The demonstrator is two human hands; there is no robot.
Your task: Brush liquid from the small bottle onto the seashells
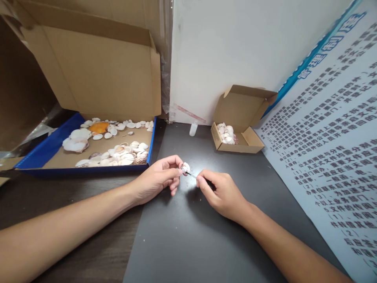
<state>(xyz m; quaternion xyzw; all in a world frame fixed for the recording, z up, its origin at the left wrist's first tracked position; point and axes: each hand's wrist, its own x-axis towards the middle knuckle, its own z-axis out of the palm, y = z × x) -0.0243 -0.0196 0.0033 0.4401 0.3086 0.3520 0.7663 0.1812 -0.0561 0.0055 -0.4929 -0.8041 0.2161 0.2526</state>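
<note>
My left hand (160, 175) pinches a small white, speckled seashell (185, 168) between thumb and fingertips, just above the dark table. My right hand (219, 192) is closed round a thin dark tool (191, 174) whose tip touches the shell. Both hands are close together at the middle of the dark mat (188, 236).
A large open cardboard box (44, 151) with blue edges, at the left, holds several white shells and an orange one. A small open carton (244, 141) with shells stands at the back right. A small white bottle (193, 128) is by the wall. A printed poster (330, 157) leans on the right.
</note>
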